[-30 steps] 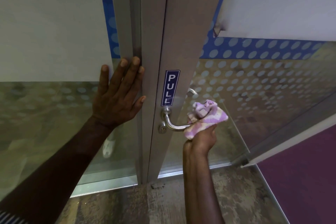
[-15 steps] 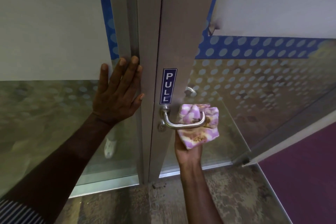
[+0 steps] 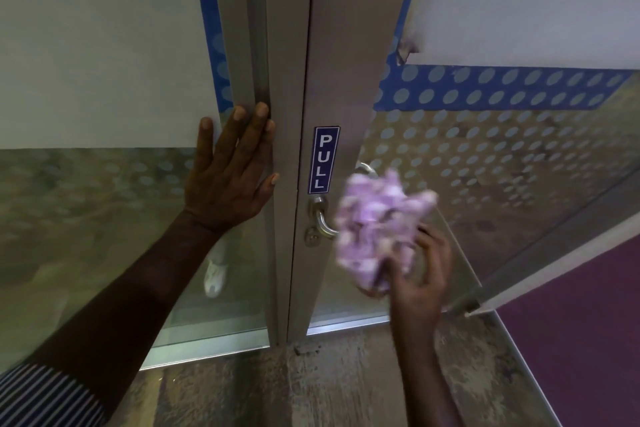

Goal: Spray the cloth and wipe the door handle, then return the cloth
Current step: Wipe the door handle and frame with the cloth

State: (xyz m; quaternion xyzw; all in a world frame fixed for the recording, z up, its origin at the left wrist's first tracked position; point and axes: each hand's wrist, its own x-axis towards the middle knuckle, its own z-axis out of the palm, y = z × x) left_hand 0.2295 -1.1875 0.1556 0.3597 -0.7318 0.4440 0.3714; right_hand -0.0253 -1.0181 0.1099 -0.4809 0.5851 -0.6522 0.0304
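Left hand [image 3: 231, 177]: laid flat with the fingers spread, palm against the glass panel and the edge of the metal frame to the left of the door; it grips nothing.
Left arm: bare forearm runs down to the lower left corner, where a striped sleeve [image 3: 41, 399] shows.
Right hand [image 3: 420, 274]: raised in front of the door, fingers curled loosely around the lower right side of the cloth, holding it bunched up.
Cloth [image 3: 379, 224]: a crumpled pink and white bundle, blurred; it covers the outer part of the door handle, and whether it touches the metal cannot be told.
Door handle [image 3: 322, 218]: a silver lever on the door stile; only its round base and the curved start of the lever show to the left of the cloth. A small keyhole plate sits just below the base.
PULL sign [image 3: 325, 159]: a blue upright label with white letters, fixed to the stile directly above the handle.
Door [image 3: 332, 45]: grey metal frame with a glass pane to the right, swung partly open toward the viewer.
Glass [image 3: 502, 156]: patterned with pale dots, a blue dotted band across the upper part, and a plain white area above that.
Floor [image 3: 277, 385]: worn, mottled concrete below the door; a purple surface [image 3: 581, 340] lies to the lower right.
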